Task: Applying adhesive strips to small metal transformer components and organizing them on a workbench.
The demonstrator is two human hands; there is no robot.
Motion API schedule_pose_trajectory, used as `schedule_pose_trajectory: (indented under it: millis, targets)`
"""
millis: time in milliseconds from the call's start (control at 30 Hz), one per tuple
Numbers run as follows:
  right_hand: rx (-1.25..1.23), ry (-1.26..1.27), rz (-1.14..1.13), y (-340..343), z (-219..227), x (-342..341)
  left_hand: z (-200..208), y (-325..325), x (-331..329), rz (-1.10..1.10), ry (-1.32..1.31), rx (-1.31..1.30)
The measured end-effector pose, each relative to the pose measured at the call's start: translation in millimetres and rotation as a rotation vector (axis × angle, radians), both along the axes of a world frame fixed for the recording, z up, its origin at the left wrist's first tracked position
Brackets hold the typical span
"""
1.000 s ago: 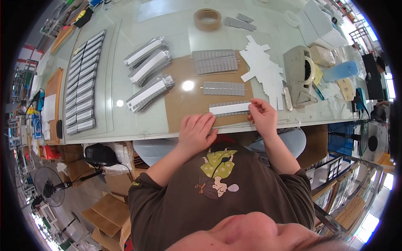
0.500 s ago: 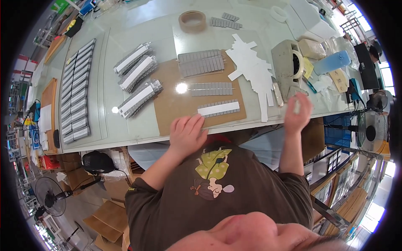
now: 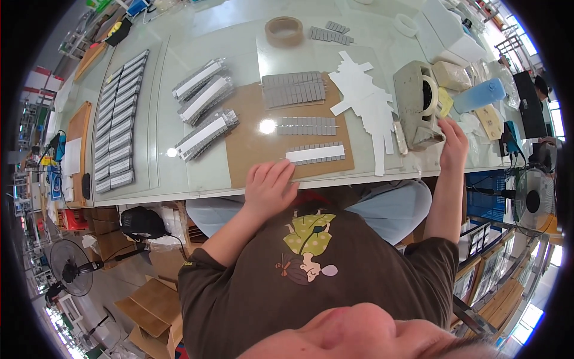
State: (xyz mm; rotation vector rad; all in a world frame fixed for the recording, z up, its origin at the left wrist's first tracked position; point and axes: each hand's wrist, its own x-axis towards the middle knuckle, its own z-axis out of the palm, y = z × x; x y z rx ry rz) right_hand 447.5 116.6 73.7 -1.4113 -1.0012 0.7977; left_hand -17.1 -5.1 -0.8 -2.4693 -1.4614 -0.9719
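Observation:
My left hand (image 3: 270, 186) rests at the front edge of a brown board (image 3: 245, 134). Its fingertips touch the left end of a grey segmented strip with a white band (image 3: 315, 154) along its top; the thumb stands apart. My right hand (image 3: 454, 143) is at the front end of a grey tape dispenser (image 3: 411, 113), fingers bent together beside its cutting edge. Whatever those fingers pinch is too small or clear to make out. Behind the banded strip lie a bare grey segmented strip (image 3: 308, 125) and a stack of similar grey strips (image 3: 293, 90).
Left of the board lie several white-banded bundles (image 3: 206, 134). Long rows of grey strips (image 3: 116, 128) stand farther left. Overlapping white paper strips (image 3: 362, 90) lie right of the board. A brown tape roll (image 3: 284, 31) sits behind; a blue bottle (image 3: 480, 94) lies past the dispenser.
My right hand has moved right, from before the dispenser to its front end, with its fingers closing there. My left hand stays at the strip's left end. The whole view has shifted slightly.

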Motion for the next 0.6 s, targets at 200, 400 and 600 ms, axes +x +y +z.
schedule_pose_trajectory:
  millis: [200, 400, 600]
  targets:
    - [0.062, -0.117, -0.118, -118.1, -31.7, -2.2, -2.1, 0.9, 2.0, -0.005, -0.008, 0.014]
    - [0.252, -0.949, -0.252, -108.7, -86.1, -20.5, -2.1, 5.8, -2.7, -0.032, -0.047, 0.009]
    - [0.229, -0.839, 0.832, -118.1, -30.4, -165.3, 34.2, 1.2, 8.9, -0.366, -0.409, -0.368]
